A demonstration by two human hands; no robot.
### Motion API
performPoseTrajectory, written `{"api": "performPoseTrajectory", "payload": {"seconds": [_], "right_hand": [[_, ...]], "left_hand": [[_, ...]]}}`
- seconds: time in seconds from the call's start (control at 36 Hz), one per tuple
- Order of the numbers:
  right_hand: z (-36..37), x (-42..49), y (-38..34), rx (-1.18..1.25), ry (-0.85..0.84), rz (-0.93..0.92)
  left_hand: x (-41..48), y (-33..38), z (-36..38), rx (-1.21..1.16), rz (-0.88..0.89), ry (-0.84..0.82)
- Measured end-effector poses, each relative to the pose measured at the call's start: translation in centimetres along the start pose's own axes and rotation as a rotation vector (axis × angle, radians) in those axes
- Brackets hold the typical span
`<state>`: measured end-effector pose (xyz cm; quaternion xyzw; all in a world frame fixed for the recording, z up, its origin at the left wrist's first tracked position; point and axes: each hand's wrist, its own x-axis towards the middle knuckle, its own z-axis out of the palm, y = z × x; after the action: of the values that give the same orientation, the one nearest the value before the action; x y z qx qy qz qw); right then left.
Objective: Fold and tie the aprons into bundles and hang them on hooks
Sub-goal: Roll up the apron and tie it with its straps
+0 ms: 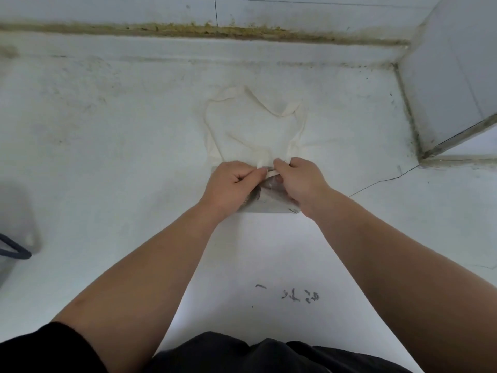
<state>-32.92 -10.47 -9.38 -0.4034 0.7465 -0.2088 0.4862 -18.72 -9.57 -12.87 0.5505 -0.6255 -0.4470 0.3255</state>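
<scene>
1. At frame centre, on stained white counter (107, 157): folded cream printed cloth apron (269, 207), cream straps (289, 110) looped above it.
2. Clenched over the apron: left hand (236, 184) and right hand (298, 181), both pinching the cream straps.
3. At left edge: blurred grey container (18, 211), contents impossible to tell.

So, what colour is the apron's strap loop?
Cream; the fabric strap loop shows best in head view.
</scene>
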Motion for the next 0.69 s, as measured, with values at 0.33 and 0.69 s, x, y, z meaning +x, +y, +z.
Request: {"api": "performPoseTrajectory", "payload": {"seconds": [0.33, 0.69], "right_hand": [[0.1, -1.7, 3.6, -0.267, 0.143, -0.32], [0.0, -2.3, 4.1, -0.371, 0.267, -0.278]], "left_hand": [[-2.1, -0.7, -0.6, 0.131, -0.065, 0.572], [-4.2, -1.1, 0.3, -0.184, -0.362, 0.513]]}}
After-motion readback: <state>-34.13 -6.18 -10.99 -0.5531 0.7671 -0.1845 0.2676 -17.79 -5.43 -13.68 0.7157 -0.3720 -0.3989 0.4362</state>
